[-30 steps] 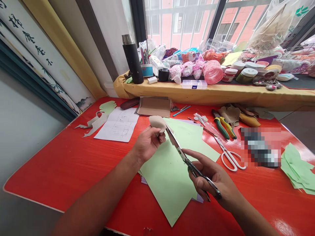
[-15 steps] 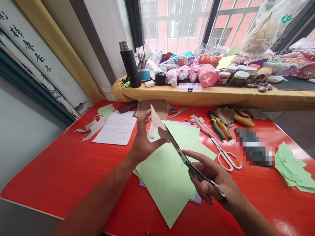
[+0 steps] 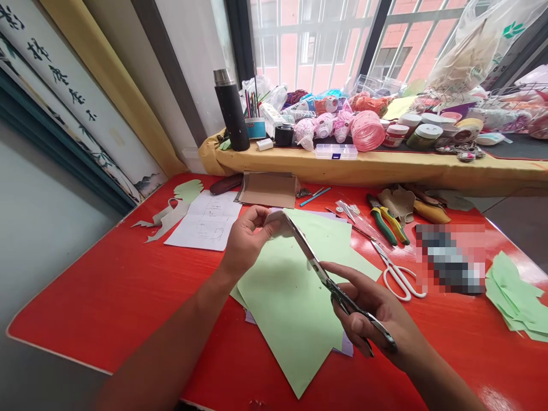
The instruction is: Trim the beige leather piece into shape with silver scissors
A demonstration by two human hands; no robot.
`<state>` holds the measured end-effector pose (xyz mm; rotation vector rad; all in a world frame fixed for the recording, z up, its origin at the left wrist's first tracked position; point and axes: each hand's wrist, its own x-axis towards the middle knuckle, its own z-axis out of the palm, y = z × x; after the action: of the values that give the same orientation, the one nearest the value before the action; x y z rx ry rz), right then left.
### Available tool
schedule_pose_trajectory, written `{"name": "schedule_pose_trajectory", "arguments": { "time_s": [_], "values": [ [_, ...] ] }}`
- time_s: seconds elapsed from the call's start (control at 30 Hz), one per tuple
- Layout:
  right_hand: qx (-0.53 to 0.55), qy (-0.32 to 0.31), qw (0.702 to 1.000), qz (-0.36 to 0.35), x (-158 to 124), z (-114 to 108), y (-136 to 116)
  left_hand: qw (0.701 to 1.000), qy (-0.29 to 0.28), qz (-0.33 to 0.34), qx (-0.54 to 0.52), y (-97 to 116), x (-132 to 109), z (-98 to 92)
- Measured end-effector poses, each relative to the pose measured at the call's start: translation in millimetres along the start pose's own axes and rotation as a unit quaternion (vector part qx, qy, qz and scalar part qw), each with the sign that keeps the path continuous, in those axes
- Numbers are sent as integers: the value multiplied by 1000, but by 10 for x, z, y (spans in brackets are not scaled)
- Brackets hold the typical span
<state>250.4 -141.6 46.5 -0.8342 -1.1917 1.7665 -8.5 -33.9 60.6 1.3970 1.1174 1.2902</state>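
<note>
Scissors (image 3: 314, 262) pointing diagonally up-left

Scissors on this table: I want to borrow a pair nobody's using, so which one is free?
The white-handled scissors, lying untouched near the green-and-yellow-handled pliers. The long-bladed metal scissors are held in the right hand.

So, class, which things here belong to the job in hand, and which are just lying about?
In use: left hand, beige cut piece, right hand, steel scissors, green paper sheet.
Lying about: white-handled scissors, green-handled pliers, black flask, cardboard.
</note>
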Motion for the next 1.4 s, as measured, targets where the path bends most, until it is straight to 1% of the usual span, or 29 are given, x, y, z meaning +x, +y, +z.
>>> {"name": "schedule_pose_trajectory", "arguments": {
  "time_s": [0.03,0.1,0.17,0.2,0.23,0.3,0.4,0.47,0.6,0.67,0.77,0.87,0.97,1.07,1.13,1.23,1.3,1.4],
  "values": [
    [-2,-2,1000,0,1,-4,-2,999,-16,-31,-21,5,5,-6],
    [-2,-8,1000,2,-2,-13,-7,992,-71,-86,-52,13,12,-12],
    [-6,-9,1000,4,-6,-24,-9,982,-119,-124,-75,6,16,-7],
    [-7,-9,1000,4,-6,-28,-7,979,-128,-135,-87,-4,17,-2],
    [-9,-10,1000,4,-6,-32,-2,977,-124,-139,-103,-18,18,5],
    [-9,-14,1000,-4,1,-37,15,977,-97,-140,-129,-48,17,20],
    [-9,-13,1000,-21,14,-42,37,977,-76,-147,-133,-72,7,41],
    [-13,2,999,-30,17,-47,34,978,-74,-149,-125,-72,0,53],
    [-19,46,998,-33,4,-67,-14,978,-50,-139,-145,-62,-4,68],
    [-30,53,998,-31,-3,-72,-24,978,-39,-141,-151,-66,-4,72],
    [-60,42,996,-44,-1,-50,10,977,-18,-144,-154,-82,-9,78],
    [-135,47,988,-51,11,10,71,976,-11,-149,-156,-103,-17,88],
    [-242,60,968,-36,29,61,112,969,-8,-159,-187,-125,-22,107],
    [-347,78,934,-35,41,56,140,953,10,-183,-240,-142,-26,133],
    [-402,93,910,-52,42,30,164,941,24,-205,-269,-145,-32,154],
    [-456,95,882,-72,36,2,199,927,34,-233,-292,-131,-46,187],
    [-492,94,861,-89,34,0,216,920,39,-242,-307,-118,-54,211],
    [-551,96,820,-125,41,5,233,910,43,-250,-328,-106,-64,245]
  ]
}}
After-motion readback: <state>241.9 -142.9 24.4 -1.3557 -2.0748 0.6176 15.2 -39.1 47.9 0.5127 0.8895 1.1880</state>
